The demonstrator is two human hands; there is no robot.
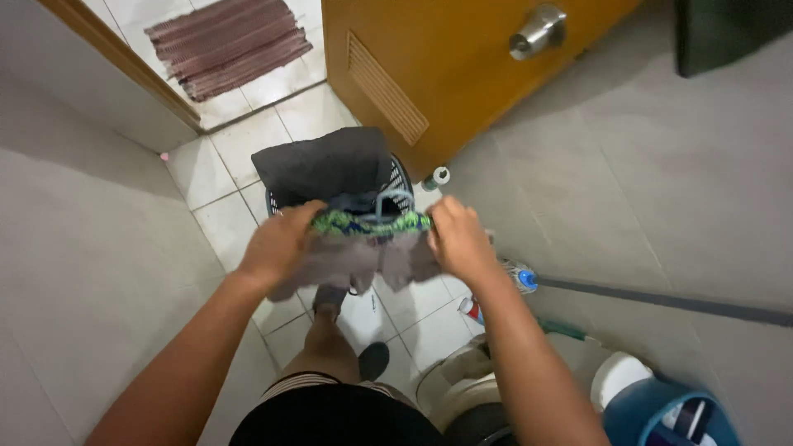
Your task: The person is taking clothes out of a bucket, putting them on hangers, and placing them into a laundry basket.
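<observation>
A pair of grey shorts point(363, 258) with a green and blue patterned waistband is stretched between both hands above the floor. My left hand point(277, 244) grips the left end of the waistband. Its right end is gripped by my right hand point(458, 239). Just behind the shorts stands a dark laundry basket point(401, 175) with a dark grey garment point(326, 165) draped over its rim.
An open wooden door point(429, 74) with a metal knob point(538, 33) stands behind the basket. Small bottles point(520, 277) stand on the tiled floor by the right wall. A blue bucket point(669, 413) and a white lid are at bottom right. A striped mat point(227, 41) lies past the doorway.
</observation>
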